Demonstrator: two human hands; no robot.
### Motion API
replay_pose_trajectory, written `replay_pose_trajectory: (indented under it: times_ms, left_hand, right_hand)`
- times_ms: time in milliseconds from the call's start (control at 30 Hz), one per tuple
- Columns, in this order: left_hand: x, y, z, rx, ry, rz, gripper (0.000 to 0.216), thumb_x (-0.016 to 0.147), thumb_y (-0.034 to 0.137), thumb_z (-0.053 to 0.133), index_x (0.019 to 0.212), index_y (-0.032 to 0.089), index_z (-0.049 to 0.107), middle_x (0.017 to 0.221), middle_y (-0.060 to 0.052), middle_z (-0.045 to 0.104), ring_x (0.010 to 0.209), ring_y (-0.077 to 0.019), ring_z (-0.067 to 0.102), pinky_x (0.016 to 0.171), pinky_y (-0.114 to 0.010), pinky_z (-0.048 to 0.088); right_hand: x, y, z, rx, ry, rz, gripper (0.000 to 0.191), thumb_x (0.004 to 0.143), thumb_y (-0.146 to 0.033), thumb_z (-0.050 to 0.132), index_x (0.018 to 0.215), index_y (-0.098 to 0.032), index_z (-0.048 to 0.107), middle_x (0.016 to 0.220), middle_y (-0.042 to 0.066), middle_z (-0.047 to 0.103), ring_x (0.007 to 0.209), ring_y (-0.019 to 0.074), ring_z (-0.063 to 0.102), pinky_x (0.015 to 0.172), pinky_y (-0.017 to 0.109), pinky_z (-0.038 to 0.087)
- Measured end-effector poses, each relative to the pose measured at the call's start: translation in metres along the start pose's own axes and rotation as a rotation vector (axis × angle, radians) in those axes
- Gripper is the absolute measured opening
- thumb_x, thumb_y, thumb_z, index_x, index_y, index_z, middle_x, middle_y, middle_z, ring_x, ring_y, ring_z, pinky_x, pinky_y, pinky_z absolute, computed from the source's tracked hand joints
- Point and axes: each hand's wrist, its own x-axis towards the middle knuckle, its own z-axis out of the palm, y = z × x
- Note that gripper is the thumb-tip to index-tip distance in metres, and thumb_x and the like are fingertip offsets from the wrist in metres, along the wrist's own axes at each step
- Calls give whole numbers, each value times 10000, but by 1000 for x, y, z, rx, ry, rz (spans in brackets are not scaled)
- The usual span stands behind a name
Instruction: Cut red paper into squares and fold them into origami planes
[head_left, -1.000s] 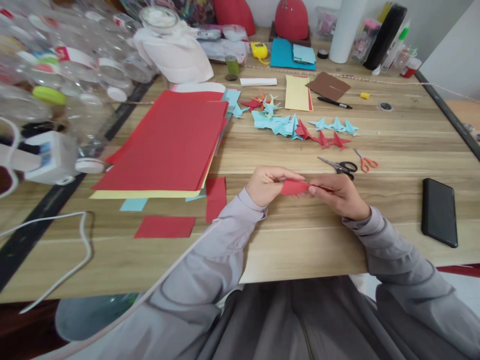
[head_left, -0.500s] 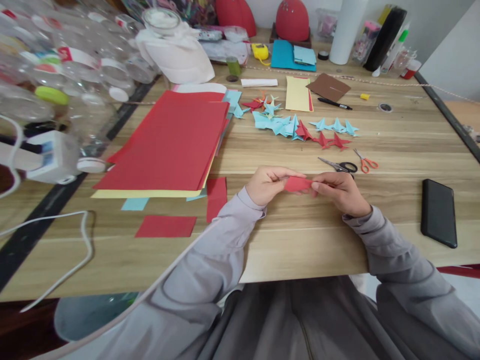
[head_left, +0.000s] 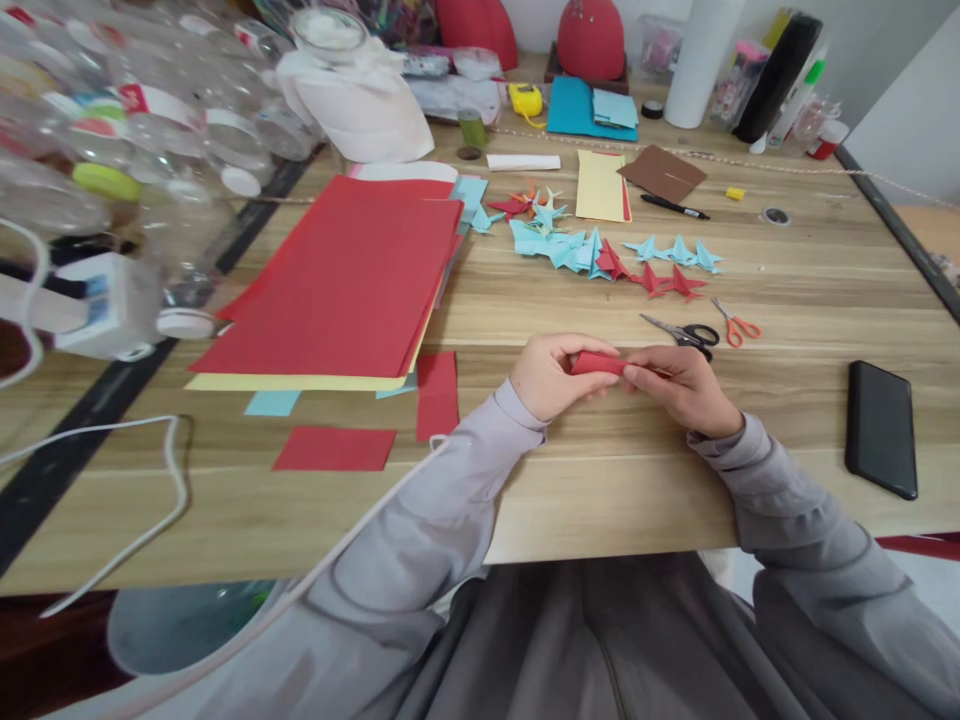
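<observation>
A small folded piece of red paper [head_left: 598, 364] is held between both hands above the table's front half. My left hand [head_left: 556, 376] pinches its left end, thumb along the near side. At the paper's right end, the thumb and fingertips of my right hand [head_left: 679, 384] grip it. The fingers partly cover the paper, so its exact folds are hidden. Just beyond my right hand lie black-handled scissors [head_left: 694, 336] and small orange-handled scissors [head_left: 739, 325]. Farther back are rows of blue folded paper figures [head_left: 559, 248] and red folded paper figures [head_left: 667, 282].
Red sheets [head_left: 337, 280] are stacked at the left, with red rectangles [head_left: 335, 449] nearby. A black phone [head_left: 881, 430] lies at the right. Plastic bottles [head_left: 172, 130] crowd the left side. A white cable [head_left: 176, 470] crosses the front left. A pen [head_left: 675, 206] lies farther back.
My left thumb has moved across the near side of the red paper, which now looks narrower and more folded. My left hand has shifted slightly right; the view has moved a little.
</observation>
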Motion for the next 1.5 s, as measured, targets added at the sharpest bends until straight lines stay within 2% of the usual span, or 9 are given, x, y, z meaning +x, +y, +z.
replay_pose_trajectory:
  times_ms: [133,267,533,867,1167,1267,1367,1500]
  left_hand:
    - [0,-4,3,27,58,3,236,619,267,809,781,119,722,649,-40,680,452,-101,591,407,-199,473]
    - [-1,-5,2,75,53,38,174,635,240,787,754,133,718,677,-34,684,460,-94,593,425,-200,476]
    - [-1,0,1,52,-6,50,221,707,333,762,768,126,718,588,-33,648,459,-103,576,396,-200,441]
    - [-1,-3,-1,90,-18,62,148,738,268,724,732,120,721,511,-21,624,429,-101,560,392,-202,417]
    - [1,1,1,-26,24,-22,306,636,369,814,733,106,689,526,-33,655,464,-126,612,447,-229,504]
    - [2,1,0,-16,25,-22,321,630,393,817,699,108,686,515,-33,652,437,-112,588,436,-225,493]
    - [2,0,0,5,28,-5,302,645,390,807,687,112,696,518,-35,655,426,-103,572,429,-223,480]
    - [2,-2,-1,35,21,11,285,659,386,798,668,117,702,517,-37,656,423,-98,562,423,-220,465]
  right_hand:
    - [-1,1,0,-63,4,-16,343,914,-420,536,737,-153,660,632,12,603,583,116,499,575,245,391]
    - [-1,1,1,-90,10,-49,315,897,-421,569,775,-150,672,657,19,617,594,122,509,573,249,387]
    - [-1,-2,0,-127,22,-125,276,932,-330,532,736,-163,631,624,-4,557,574,101,472,565,235,369]
    - [0,0,1,-209,16,-193,297,951,-296,499,694,-172,580,580,-31,455,555,92,399,577,237,346]
    - [0,0,1,-234,49,-203,280,947,-304,512,722,-172,611,574,-25,496,540,93,427,564,238,364]
    - [-1,3,2,-255,63,-219,235,937,-296,530,786,-168,656,607,-6,573,557,99,484,582,242,395]
    - [-2,5,3,-236,95,-210,175,917,-293,557,876,-173,678,747,38,683,658,125,595,629,250,450]
    - [-2,5,5,-213,112,-194,147,905,-272,574,866,-178,681,756,36,699,666,127,618,630,246,468]
